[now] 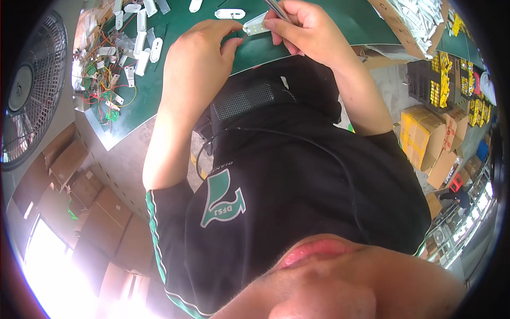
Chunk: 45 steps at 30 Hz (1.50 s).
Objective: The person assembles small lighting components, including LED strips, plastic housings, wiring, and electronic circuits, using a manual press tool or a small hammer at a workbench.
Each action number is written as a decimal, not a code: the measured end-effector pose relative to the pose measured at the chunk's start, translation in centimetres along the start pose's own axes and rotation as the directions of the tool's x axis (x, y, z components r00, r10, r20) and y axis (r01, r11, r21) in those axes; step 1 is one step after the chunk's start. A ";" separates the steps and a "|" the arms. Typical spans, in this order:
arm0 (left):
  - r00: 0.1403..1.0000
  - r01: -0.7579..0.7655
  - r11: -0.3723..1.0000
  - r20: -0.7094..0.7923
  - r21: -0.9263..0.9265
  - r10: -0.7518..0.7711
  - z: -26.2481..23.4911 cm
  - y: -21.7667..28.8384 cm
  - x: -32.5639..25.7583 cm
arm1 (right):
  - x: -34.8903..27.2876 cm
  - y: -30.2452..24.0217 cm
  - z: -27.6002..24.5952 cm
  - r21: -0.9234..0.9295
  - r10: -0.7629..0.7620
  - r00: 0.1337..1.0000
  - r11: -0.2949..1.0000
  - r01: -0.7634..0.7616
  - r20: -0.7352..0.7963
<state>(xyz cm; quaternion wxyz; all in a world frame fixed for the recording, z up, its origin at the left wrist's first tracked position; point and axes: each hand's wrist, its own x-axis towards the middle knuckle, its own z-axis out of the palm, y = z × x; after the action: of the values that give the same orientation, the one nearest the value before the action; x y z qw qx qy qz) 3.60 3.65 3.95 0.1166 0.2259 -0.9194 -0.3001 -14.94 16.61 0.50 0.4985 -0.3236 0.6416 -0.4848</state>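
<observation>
Over the near edge of the green table, both my hands meet at a small white LED board dotted with yellowish squares. My left hand is closed, its thumb and forefinger at the board's left end; what lies right between those fingertips is too small to make out. Gripping the board's other end is my right hand, which also has a slim metal tool, perhaps tweezers, between its fingers. Just beyond my left hand lies a white oval casing with a dark slot.
White plastic casings and a tangle of wired circuit boards cover the left of the green table. A carton of white parts stands at the right. A fan is far left; cardboard boxes sit on the floor.
</observation>
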 end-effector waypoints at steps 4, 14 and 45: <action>0.999 0.001 0.999 -0.041 0.052 0.001 1.6 -0.6 0.3 | 0.7 -0.8 -0.8 -0.149 -0.053 0.999 0.988 0.051 -0.009; 0.996 0.072 0.980 -0.057 0.187 -0.063 3.5 0.1 0.6 | 2.4 -0.9 -0.6 -0.512 -0.228 0.970 0.844 0.157 -0.078; 0.996 0.087 0.979 -0.035 0.185 -0.082 4.6 1.9 -0.7 | 1.9 -1.0 -0.7 -0.642 -0.236 0.972 0.743 0.191 0.016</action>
<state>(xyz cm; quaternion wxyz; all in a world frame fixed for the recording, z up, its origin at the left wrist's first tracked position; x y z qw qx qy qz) 1.91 7.62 1.38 0.0947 0.2786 -0.9314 -0.2142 -16.22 14.82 0.82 0.2783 -0.5286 0.7429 -0.3020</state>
